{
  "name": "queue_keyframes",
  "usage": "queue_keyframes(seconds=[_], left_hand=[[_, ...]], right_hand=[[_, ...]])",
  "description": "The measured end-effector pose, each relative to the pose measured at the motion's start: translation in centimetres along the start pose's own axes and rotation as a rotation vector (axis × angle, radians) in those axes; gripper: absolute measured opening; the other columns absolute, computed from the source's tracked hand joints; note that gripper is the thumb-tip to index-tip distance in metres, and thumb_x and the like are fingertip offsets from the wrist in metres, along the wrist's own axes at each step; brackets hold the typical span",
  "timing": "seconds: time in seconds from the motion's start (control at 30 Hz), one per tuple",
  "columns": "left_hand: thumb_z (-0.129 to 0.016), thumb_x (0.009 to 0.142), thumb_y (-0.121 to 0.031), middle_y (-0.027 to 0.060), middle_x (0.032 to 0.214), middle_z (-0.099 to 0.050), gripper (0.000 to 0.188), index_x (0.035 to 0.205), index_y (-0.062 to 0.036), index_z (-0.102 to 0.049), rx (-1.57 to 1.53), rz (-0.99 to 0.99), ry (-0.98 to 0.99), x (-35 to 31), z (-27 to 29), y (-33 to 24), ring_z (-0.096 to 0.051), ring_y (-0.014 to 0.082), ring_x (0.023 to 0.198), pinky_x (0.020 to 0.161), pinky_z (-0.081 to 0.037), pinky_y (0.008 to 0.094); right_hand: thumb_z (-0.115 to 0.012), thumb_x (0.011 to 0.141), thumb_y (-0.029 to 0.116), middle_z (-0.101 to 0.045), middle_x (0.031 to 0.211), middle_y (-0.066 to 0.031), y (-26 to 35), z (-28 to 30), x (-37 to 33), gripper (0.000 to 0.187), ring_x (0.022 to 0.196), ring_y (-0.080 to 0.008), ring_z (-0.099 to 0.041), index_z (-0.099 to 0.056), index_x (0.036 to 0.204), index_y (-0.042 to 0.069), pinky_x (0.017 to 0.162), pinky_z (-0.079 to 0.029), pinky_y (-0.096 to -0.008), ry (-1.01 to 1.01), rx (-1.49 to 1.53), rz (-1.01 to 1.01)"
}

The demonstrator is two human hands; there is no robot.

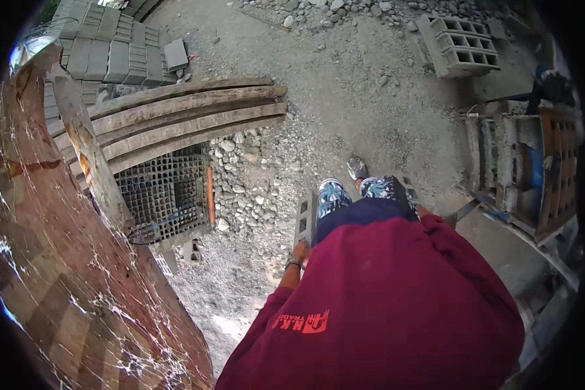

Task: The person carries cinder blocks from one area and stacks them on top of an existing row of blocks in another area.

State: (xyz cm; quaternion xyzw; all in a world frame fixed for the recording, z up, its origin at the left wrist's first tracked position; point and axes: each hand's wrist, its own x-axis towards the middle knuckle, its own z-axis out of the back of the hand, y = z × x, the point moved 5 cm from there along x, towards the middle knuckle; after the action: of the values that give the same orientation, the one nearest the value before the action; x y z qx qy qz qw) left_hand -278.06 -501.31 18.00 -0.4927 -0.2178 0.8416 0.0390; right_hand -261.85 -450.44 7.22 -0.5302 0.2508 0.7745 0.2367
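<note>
Head camera view: inspected for the two-sided hold on blocks, judged to be a carry or a steadying grip. Found at the near end of a long, grey, hollow concrete block (312,218): the bare left hand (299,252), with a dark strap (294,262) at the wrist, curled over that end and not spread. Unable to make out the thumb. Recommended: a full grip across solid material, not fingertips on a thin edge; wrist straight. Hold clear of the blue-and-white patterned legwear (335,198) to avoid scraping. Regarding the bare right hand (424,211): largely covered by the maroon sleeve (465,253), with only a small patch of skin in sight beside a second grey concrete block (410,187); cannot tell spread from pinching. Advise matching height on both sides for balance. Place the grey shoe (356,168) on packed grey ground (351,71), away from loose, pale, rounded stones (237,182) toward its left edge.

Appearance of the left-hand block: matt grey, straight-sided, with dark rectangular openings along the left-facing side. Located just left of the legwear, lengthwise, pointing toward the far edge of the ground. Unable to confirm contact with the ground. Second block: grey, mostly hidden, just right of the legwear.
</note>
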Motion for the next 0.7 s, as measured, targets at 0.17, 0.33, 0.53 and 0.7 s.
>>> queue_keyframes(seconds=[0.17, 0.33, 0.53, 0.7], left_hand=[[-0.043, 0.083, -0.031, 0.0267, 0.092, -0.058, 0.034, 0.088, -0.001, -0.057, 0.072, -0.097, -0.111, 12.0, 11.7, -3.7, -0.054, 0.0433, 0.09, 0.073, -0.043, 0.0484], [-0.046, 0.082, -0.03, 0.0284, 0.095, -0.058, 0.032, 0.093, -0.0011, -0.057, 0.081, 0.023, 0.021, 26.2, 24.5, -7.4, -0.054, 0.0454, 0.093, 0.076, -0.043, 0.0497], [-0.048, 0.082, -0.034, 0.0273, 0.091, -0.06, 0.036, 0.092, -0.0013, -0.057, -0.058, -0.145, -0.164, 39.2, 41.1, -14.7, -0.057, 0.0448, 0.09, 0.078, -0.045, 0.051], [-0.043, 0.084, -0.032, 0.0288, 0.098, -0.059, 0.039, 0.092, 0.0022, -0.059, 0.114, 0.018, -0.074, 45.2, 55.5, -18.9, -0.057, 0.0419, 0.096, 0.076, -0.044, 0.0465]], right_hand=[[-0.036, 0.09, 0.033, -0.056, 0.118, -0.0165, 10.2, 14.3, 2.5, 0.049, 0.113, -0.0308, -0.051, -0.031, 0.138, 0.024, 0.103, -0.022, -0.0551, -0.13, -0.059, -0.075], [-0.062, 0.077, 0.028, -0.061, 0.108, -0.0173, 21.3, 31.3, 3.2, 0.071, 0.102, -0.0343, -0.058, -0.028, 0.139, 0.022, 0.098, -0.027, -0.0564, -0.232, -0.124, -0.08], [-0.061, 0.076, 0.029, -0.062, 0.109, -0.0154, 31.2, 47.6, 11.0, 0.07, 0.105, -0.0306, -0.058, -0.03, 0.139, 0.02, 0.102, -0.023, -0.0533, -0.231, -0.149, -0.115], [-0.036, 0.078, 0.069, -0.049, 0.128, -0.0156, 36.0, 55.7, 20.1, 0.085, 0.118, -0.0259, -0.046, -0.032, 0.136, 0.007, 0.103, -0.025, -0.0428, -0.19, 0.284, 0.178]])
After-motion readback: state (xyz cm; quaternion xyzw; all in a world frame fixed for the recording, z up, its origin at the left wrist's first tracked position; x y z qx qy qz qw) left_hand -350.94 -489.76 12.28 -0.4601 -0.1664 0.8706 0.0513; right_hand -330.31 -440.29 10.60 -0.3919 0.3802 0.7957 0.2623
